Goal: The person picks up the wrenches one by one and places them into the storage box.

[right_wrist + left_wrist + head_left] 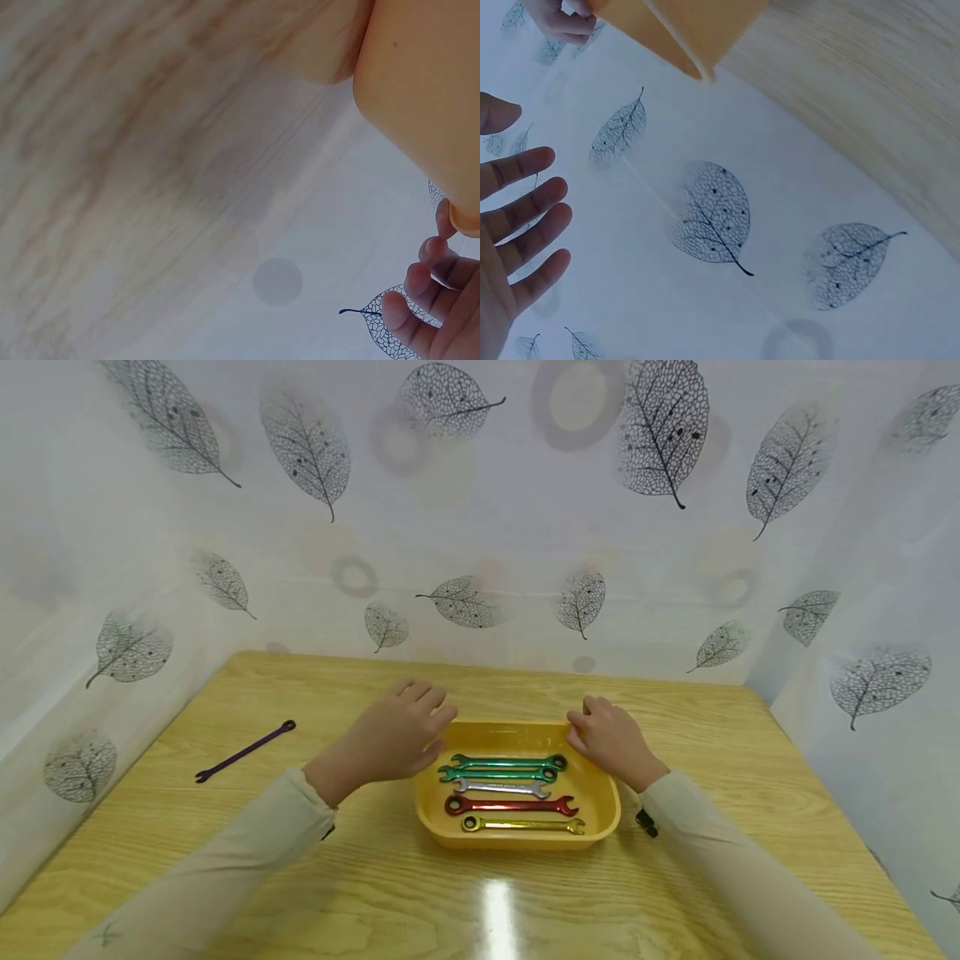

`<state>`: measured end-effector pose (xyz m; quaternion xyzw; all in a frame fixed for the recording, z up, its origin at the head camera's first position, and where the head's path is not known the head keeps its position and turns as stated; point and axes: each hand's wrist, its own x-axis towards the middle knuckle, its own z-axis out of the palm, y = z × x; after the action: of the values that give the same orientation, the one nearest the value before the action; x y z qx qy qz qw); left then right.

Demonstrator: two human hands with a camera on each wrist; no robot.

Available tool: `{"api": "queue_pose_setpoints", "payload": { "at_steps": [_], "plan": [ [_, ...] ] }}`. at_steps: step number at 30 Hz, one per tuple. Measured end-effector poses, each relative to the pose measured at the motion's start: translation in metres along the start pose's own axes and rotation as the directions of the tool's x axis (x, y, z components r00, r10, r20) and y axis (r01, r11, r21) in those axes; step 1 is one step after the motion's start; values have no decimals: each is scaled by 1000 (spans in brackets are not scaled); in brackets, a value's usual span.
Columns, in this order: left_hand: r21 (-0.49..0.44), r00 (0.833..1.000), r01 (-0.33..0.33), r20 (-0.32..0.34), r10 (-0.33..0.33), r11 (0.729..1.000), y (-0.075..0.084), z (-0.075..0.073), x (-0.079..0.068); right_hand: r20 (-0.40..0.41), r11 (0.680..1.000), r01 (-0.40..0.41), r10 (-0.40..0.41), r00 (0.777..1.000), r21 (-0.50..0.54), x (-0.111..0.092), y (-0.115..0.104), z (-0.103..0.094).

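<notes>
A yellow plastic basin (517,842) stands at the middle of the table. In it lie several combination wrenches side by side: two green ones (502,774), a silver one (502,787), a red one (513,806) and a gold one (521,825). My right hand (611,739) pinches the basin's far right rim between thumb and forefinger, the other fingers bent outside it. By the basin's left rim is my left hand (397,731); the left wrist view shows its fingers (536,199) spread, holding nothing and apart from the basin.
A purple wrench (246,752) lies slantwise on the wood-grain table (360,893), left of my left hand. White cloth (480,543) with a leaf print hangs behind the table and at both sides.
</notes>
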<state>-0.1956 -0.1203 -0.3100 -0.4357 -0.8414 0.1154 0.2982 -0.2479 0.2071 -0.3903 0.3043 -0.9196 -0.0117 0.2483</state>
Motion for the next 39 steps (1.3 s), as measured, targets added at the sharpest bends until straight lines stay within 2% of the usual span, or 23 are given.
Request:
{"api": "queue_pose_setpoints", "payload": {
  "at_steps": [5,8,12,17,25,28,32,36,39],
  "plan": [
    [22,996,86,-22,-85,996,-15,1,-15,-7,1000,7,-7,1000,-7,-1,0,1],
    [43,987,162,-10,-162,986,-26,3,-27,-12,1000,11,-11,1000,-9,-1,0,1],
    [52,965,262,4,-263,964,-44,7,-49,-9,1000,13,-13,1000,-8,-2,0,1],
    [64,939,342,-52,-339,938,-66,13,-76,-3,1000,10,-10,1000,-3,-1,0,0],
    [79,888,458,-75,-453,885,-85,20,-113,-6,1000,13,-13,1000,6,0,0,-1],
    [70,866,500,-45,-498,863,-89,23,-125,2,1000,10,-10,1000,7,0,0,-1],
    [61,830,555,30,-558,829,-94,27,-137,11,1000,2,-2,1000,9,0,0,-1],
    [54,790,597,131,-599,800,-96,28,-147,12,1000,0,-1,1000,10,0,0,-2],
    [58,767,611,203,-608,790,-96,28,-151,12,1000,0,-1,1000,12,0,0,-2]
  ]
}}
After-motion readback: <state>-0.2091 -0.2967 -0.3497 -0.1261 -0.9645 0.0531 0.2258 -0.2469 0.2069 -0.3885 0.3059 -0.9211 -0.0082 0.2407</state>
